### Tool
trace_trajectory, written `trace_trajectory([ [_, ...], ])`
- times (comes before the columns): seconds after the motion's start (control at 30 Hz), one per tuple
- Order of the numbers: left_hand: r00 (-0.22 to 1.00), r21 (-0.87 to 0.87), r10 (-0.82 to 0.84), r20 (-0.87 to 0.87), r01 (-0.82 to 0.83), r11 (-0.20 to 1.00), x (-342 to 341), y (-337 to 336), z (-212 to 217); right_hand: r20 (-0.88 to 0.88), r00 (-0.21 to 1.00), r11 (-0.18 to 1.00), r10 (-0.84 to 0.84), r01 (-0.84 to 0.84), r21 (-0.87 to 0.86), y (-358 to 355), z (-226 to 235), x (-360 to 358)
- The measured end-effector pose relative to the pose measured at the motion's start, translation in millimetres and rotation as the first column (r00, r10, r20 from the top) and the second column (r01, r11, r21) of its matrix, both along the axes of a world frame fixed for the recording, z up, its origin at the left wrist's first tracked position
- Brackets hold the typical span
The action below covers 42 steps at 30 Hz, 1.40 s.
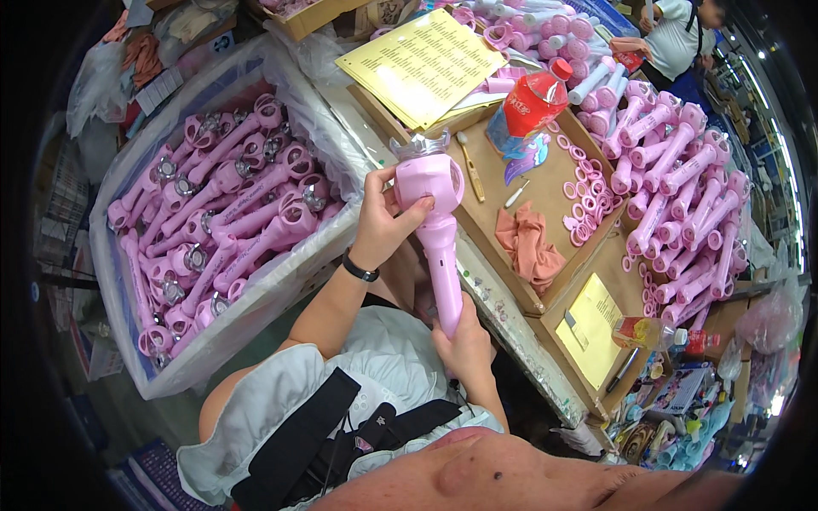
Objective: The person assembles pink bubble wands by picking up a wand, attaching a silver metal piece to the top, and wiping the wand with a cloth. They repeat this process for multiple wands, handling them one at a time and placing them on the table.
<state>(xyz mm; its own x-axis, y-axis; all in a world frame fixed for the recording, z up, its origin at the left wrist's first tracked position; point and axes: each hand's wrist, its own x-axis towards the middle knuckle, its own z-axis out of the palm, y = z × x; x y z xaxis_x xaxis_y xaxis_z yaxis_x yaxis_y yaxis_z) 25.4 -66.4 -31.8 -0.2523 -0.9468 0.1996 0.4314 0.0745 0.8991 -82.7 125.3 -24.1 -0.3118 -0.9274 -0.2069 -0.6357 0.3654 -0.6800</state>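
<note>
Between my hands is a pink toy wand (440, 255) with a round hollow head and a silver crown on top. My left hand (385, 220) grips its head, thumb across the front. Lower down, my right hand (465, 342) wraps round the end of the handle. The wand is held nearly upright in the picture, just off the worktable's near edge. To the left, a lined crate (153, 375) holds many similar pink wands (230, 204) with silver crowns. On the right, a large pile of pink wand handles (682, 170) lies on the table.
A cardboard tray (477, 230) holds pink rings (588, 200), a salmon cloth (530, 247), a toothbrush (470, 168) and a red-labelled bottle (530, 106). Yellow sheets (422, 64) lie behind it. Another bottle (643, 332) lies near a yellow notepad (592, 328). A person (677, 34) is at the far right.
</note>
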Motion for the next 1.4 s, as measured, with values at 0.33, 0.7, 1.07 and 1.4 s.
trace_trajectory([
  [0.33, 0.863, 0.142, -0.180, -0.472, 0.276, 0.951, -17.9, 24.9, 4.1, 0.269, 0.957, 0.989, 0.107, -0.074, -0.128, -2.1, 7.9, 5.2],
  [0.7, 0.759, 0.207, -0.130, -0.638, 0.332, 0.920, 13.5, 2.3, 5.8, 0.578, 0.758, 0.941, 0.302, -0.336, -0.051, -27.3, 9.2, 3.5],
  [1.07, 0.682, 0.334, -0.016, -0.731, 0.378, 0.863, 13.0, 1.3, 3.6, -0.351, 0.934, 0.836, 0.070, -0.247, -0.490, -97.1, 38.8, -87.0],
  [1.4, 0.691, 0.344, -0.028, -0.723, 0.394, 0.852, 20.4, 7.1, 4.5, -0.900, 0.350, 0.823, 0.259, -0.567, 0.016, -167.2, -25.7, -165.6],
])
